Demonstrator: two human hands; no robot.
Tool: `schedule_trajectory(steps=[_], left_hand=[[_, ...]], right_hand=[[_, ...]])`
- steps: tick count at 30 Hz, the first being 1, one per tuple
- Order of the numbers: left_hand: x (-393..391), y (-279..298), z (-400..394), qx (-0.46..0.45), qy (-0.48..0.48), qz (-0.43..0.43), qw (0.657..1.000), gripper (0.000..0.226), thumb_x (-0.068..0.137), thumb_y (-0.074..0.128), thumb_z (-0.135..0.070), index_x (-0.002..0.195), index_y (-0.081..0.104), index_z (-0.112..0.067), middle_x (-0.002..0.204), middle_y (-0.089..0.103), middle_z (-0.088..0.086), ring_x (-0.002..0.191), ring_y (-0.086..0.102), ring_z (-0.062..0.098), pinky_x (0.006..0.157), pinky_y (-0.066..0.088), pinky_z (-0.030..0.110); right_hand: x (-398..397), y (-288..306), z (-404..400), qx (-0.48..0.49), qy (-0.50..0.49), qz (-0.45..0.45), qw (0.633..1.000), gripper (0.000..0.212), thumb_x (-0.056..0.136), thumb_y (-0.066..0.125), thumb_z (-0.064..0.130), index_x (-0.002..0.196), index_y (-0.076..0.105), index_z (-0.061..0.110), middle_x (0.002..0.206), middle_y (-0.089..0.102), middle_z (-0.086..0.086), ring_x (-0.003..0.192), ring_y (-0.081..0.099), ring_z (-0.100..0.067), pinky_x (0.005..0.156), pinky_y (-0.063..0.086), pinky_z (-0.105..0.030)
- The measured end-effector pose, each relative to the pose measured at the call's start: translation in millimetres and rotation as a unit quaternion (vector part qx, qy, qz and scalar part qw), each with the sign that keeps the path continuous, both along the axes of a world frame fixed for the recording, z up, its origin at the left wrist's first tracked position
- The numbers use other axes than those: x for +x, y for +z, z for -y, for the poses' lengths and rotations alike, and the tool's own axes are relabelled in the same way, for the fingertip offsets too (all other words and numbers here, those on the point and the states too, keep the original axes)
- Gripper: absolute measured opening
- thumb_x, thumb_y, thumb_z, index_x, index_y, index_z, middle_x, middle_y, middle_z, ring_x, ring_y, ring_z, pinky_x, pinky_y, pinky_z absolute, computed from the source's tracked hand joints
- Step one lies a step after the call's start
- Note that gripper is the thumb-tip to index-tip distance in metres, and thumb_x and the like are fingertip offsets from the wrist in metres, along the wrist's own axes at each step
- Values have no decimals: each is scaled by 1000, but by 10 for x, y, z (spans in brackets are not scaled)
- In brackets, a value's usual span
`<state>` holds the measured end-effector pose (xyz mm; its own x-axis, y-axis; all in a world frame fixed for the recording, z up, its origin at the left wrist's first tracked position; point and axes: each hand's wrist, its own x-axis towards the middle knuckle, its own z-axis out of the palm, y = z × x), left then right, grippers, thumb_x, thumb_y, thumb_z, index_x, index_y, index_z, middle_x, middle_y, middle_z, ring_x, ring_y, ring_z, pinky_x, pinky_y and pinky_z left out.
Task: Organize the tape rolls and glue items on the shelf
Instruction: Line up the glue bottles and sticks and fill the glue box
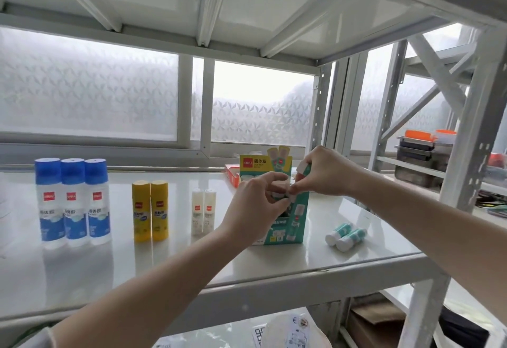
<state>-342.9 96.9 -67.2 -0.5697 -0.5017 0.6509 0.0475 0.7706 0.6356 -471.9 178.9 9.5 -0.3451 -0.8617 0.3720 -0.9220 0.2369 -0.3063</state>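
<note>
A teal glue-stick display box [295, 224] stands on the white shelf [192, 260]. My left hand [258, 205] is at the box's open top, fingers closed on a glue stick there. My right hand [323, 173] holds a teal glue stick [303, 170] just above the box. Two teal glue sticks [346, 236] lie on their sides to the right of the box. To the left stand three blue-capped glue bottles [72, 202], two yellow glue sticks [150, 210] and two small clear glue sticks [203, 212].
An orange-red box [231, 174] lies behind the teal box. A white upright post [461, 161] of the rack stands at the right; beyond it another rack holds dark bins with orange lids [422, 150]. The shelf below carries a white round thing [295, 331] and cardboard.
</note>
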Motion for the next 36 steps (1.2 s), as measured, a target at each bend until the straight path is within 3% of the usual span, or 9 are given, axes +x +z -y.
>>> schedule_trajectory(steps=[3, 8, 14, 18, 23, 26, 28, 31, 36], left_hand=[[-17, -1, -19, -5, -11, 17, 1000, 35, 85, 67, -20, 120, 64, -25, 105, 73, -3, 89, 69, 6, 76, 60, 28], [7, 122, 4, -7, 18, 10, 1000, 48, 84, 69, -24, 130, 54, -21, 101, 72, -10, 78, 68, 1, 67, 57, 18], [60, 443, -101, 22, -46, -4, 999, 72, 76, 71, -45, 138, 44, -23, 112, 69, -6, 88, 70, 7, 75, 60, 33], [52, 488, -141, 118, -92, -62, 987, 80, 76, 75, -28, 143, 35, -11, 107, 72, 1, 90, 71, 12, 78, 60, 37], [97, 431, -142, 96, -88, -70, 989, 48, 79, 73, -17, 124, 57, -19, 92, 72, 1, 83, 72, 15, 76, 60, 38], [180, 364, -66, 125, -82, -73, 986, 39, 81, 71, -12, 117, 61, -21, 93, 71, 2, 86, 71, 20, 72, 60, 34], [245, 298, 2, 131, -75, -75, 986, 23, 82, 70, -11, 98, 64, -27, 92, 71, -1, 86, 71, 22, 72, 60, 34], [318, 220, 77, 136, -59, -74, 986, 24, 82, 70, -12, 90, 64, -33, 91, 71, -2, 84, 71, 21, 73, 60, 35], [382, 133, 131, 146, -55, -57, 986, 25, 83, 68, -11, 104, 64, -25, 92, 70, 2, 82, 71, 19, 72, 60, 35]], right_hand=[[-11, 11, 8, 25, 6, 5, 1000, 34, 69, 79, 34, 75, 69, 2, 70, 66, -10, 62, 53, -15, 59, 42, -33], [13, 180, -76, -55, 60, 128, 988, 30, 93, 58, 26, 68, 64, 10, 56, 51, -1, 44, 44, -11, 44, 40, -25], [211, 262, -86, -147, 137, 178, 963, 44, 94, 41, 45, 84, 71, 13, 87, 66, -3, 80, 58, -7, 71, 43, -20], [284, 183, -49, -144, 135, 222, 955, 52, 94, 39, 48, 98, 70, 6, 83, 67, -6, 82, 64, -14, 76, 49, -23], [192, 223, -140, -90, 144, 256, 952, 55, 96, 29, 50, 95, 65, 9, 97, 67, -10, 97, 64, -25, 82, 53, -34], [-200, 267, -315, -115, 73, 162, 977, 29, 97, 49, 24, 107, 62, 0, 100, 66, -14, 85, 65, -23, 67, 56, -24], [-468, 154, -456, 3, 32, 62, 998, 11, 90, 60, 10, 99, 66, 9, 94, 68, -7, 78, 64, -16, 57, 52, -13], [-693, -155, -584, 198, -49, -28, 979, 14, 81, 71, 13, 90, 68, 23, 87, 66, 10, 85, 63, -10, 65, 45, -11], [-749, -490, -649, 245, -66, -94, 963, 20, 76, 71, 22, 93, 70, 33, 98, 64, 10, 94, 59, -9, 85, 51, -26]])
